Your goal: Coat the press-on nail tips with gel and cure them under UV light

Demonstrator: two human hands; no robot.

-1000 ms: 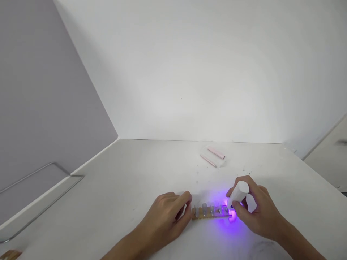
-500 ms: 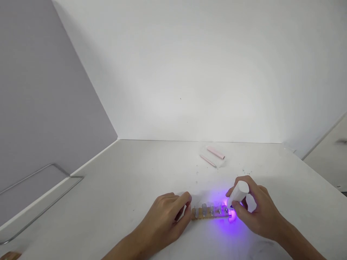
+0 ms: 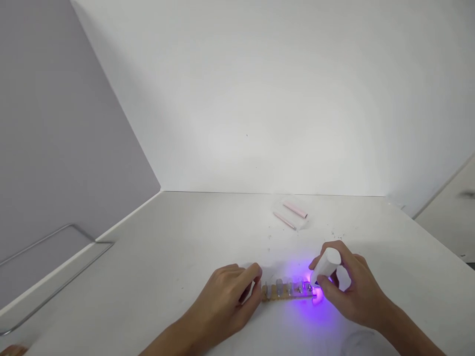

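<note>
A narrow tan strip [image 3: 274, 292] lies on the white table, with several clear, nail-shaped pieces in a row on it. My left hand [image 3: 232, 299] pinches the strip's left end between thumb and forefinger. In my right hand [image 3: 352, 289] is a white cylindrical lamp [image 3: 327, 262], tilted and held over the strip's right end. Violet light from the lamp falls on the rightmost pieces and the tabletop around them. The lamp's lower end is partly hidden by my fingers.
Beyond the strip, a pink pen [image 3: 284, 220] and a pink cap-like tube [image 3: 295, 209] rest on a clear sheet. A bent metal rod [image 3: 63, 283] stands at the left edge. A faint transparent round object [image 3: 359, 342] lies near the front edge.
</note>
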